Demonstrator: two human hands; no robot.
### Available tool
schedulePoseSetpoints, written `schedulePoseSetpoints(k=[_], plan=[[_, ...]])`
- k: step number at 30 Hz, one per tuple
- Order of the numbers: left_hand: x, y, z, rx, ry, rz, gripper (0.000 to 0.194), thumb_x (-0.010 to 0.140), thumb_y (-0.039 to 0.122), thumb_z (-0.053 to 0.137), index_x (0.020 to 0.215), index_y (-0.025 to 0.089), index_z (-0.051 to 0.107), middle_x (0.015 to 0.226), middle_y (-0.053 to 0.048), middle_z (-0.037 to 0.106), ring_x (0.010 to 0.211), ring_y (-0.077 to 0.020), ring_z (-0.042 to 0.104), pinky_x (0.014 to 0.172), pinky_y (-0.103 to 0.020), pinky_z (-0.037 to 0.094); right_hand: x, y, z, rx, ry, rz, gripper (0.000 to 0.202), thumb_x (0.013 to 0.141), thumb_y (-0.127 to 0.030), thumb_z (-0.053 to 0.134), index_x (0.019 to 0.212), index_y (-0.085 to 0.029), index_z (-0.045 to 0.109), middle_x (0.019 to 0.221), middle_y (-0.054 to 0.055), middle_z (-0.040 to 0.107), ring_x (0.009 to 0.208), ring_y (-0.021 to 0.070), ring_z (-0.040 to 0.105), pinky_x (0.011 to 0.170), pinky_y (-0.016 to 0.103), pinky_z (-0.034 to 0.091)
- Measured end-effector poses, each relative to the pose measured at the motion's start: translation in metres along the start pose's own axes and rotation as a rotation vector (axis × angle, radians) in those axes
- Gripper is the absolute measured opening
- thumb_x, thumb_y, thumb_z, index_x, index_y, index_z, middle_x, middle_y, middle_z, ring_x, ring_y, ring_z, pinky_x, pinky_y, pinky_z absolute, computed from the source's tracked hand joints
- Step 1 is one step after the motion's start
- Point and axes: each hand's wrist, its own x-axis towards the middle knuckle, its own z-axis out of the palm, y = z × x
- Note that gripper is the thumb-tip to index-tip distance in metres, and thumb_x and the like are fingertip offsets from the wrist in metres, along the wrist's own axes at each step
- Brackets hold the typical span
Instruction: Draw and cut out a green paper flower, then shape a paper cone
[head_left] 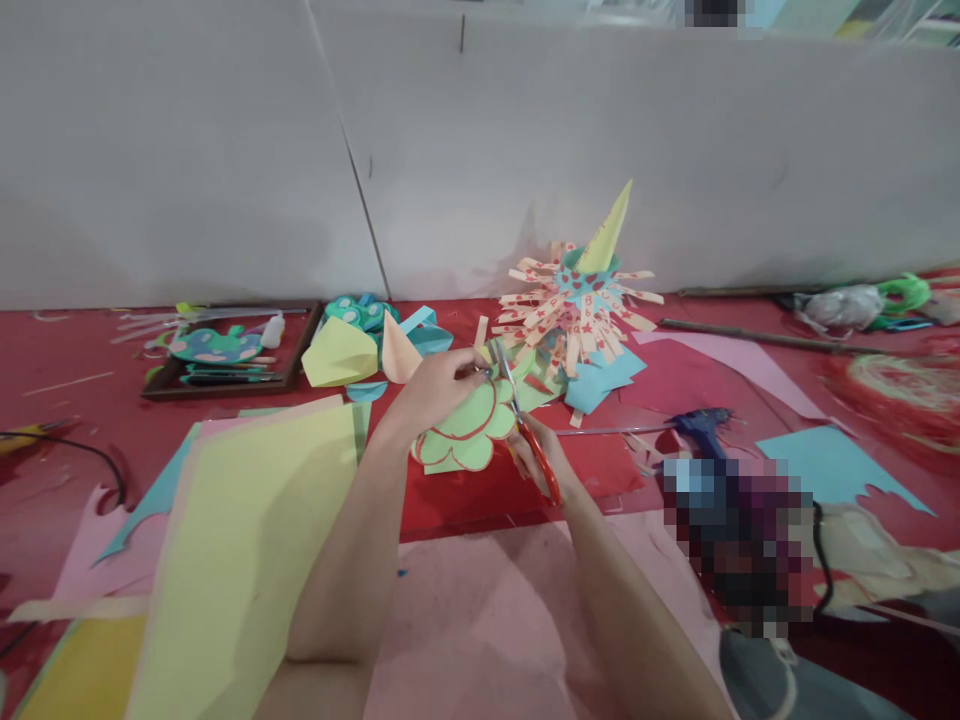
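1. While the paper (480, 408) lies between the two hands, its long axis slants from near left to far right, with a scalloped red outline drawn on its green face.
2. Its far edge is nearest the left hand (441, 388), whose thumb and fingertips are pinched together on that edge; the rest of the sheet spreads toward the wearer and to the right of this grip.
3. At its right edge are the scissors (534, 445), set crosswise to the paper's slant: red handles near and right, blades pointing away and slightly left, tips close to the left fingertips (how far the blades are parted, I cannot tell).
4. Closed around the handles, the right hand (556, 452) sits just off the paper's near right side, so the left is the hand on the sheet and the right meets it through the blades.
5. Under and nearer than the paper is a red sheet (450, 510); beyond and to the right stands a fringed model (592, 318) with a pale cone (609, 232). To the left is a yellow sheet (247, 520), with a tray (225, 391) farther back.
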Motion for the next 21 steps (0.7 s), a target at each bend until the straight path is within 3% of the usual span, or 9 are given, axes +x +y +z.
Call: schedulePoseSetpoints(k=[14, 21], plan=[[-0.0011, -0.0023, -0.0013, 0.024, 0.008, 0.017, 0.018, 0.078, 0.028, 0.048, 0.08, 0.019, 0.063, 0.07, 0.001, 0.06, 0.063, -0.0135, 0.051, 0.059, -0.025, 0.038, -0.0015, -0.0056, 0.0019, 0.016, 0.041, 0.033, 0.039, 0.076, -0.058, 0.056, 0.068, -0.022, 0.041, 0.046, -0.008, 0.035, 0.039, 0.0065, 0.028, 0.036, 0.021, 0.022], [-0.0009, -0.0069, -0.006, 0.054, 0.046, 0.012, 0.018, 0.078, 0.029, 0.049, 0.084, 0.02, 0.063, 0.075, -0.001, 0.064, 0.07, -0.0159, 0.057, 0.065, -0.026, 0.04, 0.0007, -0.0025, -0.0027, 0.001, 0.008, 0.062, 0.042, 0.08, -0.058, 0.053, 0.066, -0.022, 0.036, 0.041, -0.011, 0.03, 0.031, 0.0051, 0.028, 0.033, 0.02, 0.023]])
